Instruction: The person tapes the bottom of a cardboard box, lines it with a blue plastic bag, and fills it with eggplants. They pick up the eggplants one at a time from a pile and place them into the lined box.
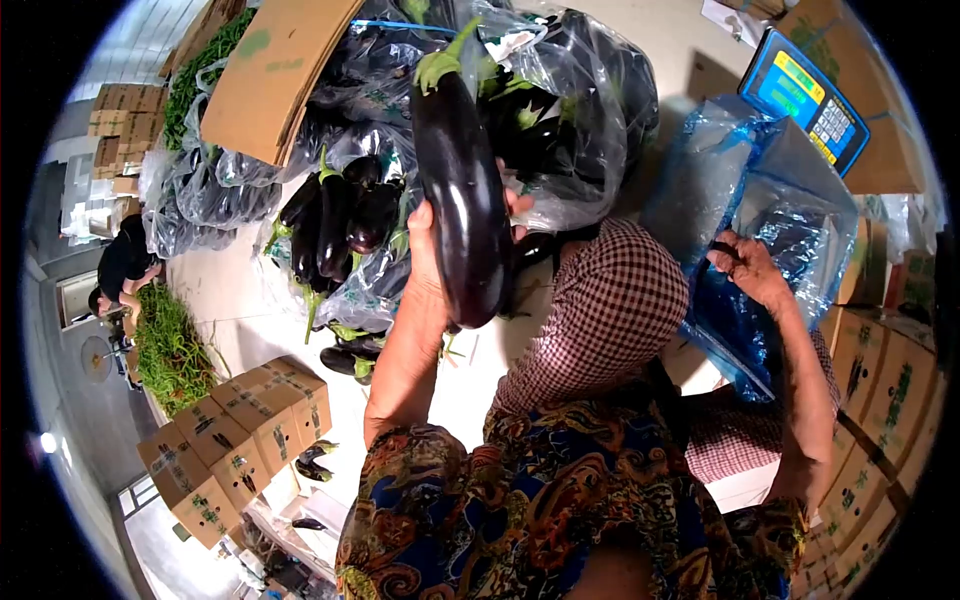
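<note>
A large, glossy purple-black eggplant (460, 190) with a green stem is held upright in front of me. My left hand (425, 255) is wrapped round it from behind, with the thumb on one side and fingertips on the other. On the right, a blue translucent plastic bag (800, 200) hangs wide at the top. My right hand (748, 268) is closed at the bag's near side, with a small dark strip showing at the fingers. Clear plastic bags (610, 90) holding more eggplants lie beyond my left hand. Several smaller eggplants (335, 220) rest on plastic to its left.
A blue scale display (805, 100) stands behind the blue bag. Flat cardboard (275, 75) leans at upper left. Carton stacks stand at lower left (240, 430) and right (870, 400). A person (125, 260) bends by a heap of green peppers (170, 345). My checkered knee (620, 300) rises between my arms.
</note>
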{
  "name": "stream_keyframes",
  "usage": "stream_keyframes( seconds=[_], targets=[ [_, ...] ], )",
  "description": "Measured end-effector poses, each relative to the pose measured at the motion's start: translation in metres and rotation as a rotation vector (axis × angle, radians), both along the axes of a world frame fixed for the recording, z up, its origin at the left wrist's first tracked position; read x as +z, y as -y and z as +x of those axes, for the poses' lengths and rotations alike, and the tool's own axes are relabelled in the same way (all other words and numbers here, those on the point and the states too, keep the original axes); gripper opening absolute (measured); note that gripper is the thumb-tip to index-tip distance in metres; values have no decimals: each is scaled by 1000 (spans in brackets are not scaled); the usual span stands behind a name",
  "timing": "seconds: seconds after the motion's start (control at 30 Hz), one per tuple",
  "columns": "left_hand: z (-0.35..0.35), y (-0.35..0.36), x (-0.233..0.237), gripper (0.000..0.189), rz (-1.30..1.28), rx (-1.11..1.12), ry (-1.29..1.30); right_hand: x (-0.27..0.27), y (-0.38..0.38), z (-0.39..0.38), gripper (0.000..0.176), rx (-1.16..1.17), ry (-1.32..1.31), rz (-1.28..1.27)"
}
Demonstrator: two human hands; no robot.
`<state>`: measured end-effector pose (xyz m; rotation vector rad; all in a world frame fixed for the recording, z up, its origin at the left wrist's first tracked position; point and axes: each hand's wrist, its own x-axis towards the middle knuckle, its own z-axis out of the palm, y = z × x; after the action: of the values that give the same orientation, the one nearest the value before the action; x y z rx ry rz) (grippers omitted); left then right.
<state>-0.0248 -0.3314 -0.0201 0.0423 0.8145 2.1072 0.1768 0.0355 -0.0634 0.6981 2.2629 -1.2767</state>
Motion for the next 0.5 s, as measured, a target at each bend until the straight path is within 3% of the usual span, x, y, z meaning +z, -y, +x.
stream_keyframes(
  seconds=[0.07,0.13,0.33,0.37,0.4,0.47,0.5],
  targets=[
    [-5,8,-17,93,94,16,47,3,4,2,28,-65,29,-51],
    [-6,11,-21,85,-81,16,-12,2,7,2,22,-63,33,-48],
    [4,31,-11,83,-117,70,37,-15,10,10,8,-16,-88,-54],
    [5,35,-10,82,-111,64,49,-21,8,10,15,-31,3,-77],
    [6,40,-9,82,-105,59,61,-12,15,7,18,-193,116,-194],
    [7,50,-7,80,-159,82,-24,-58,-7,26,17,-43,9,-129],
    [9,56,-5,79,-187,97,-65,-55,-2,24,14,-55,19,-102]
  ],
)
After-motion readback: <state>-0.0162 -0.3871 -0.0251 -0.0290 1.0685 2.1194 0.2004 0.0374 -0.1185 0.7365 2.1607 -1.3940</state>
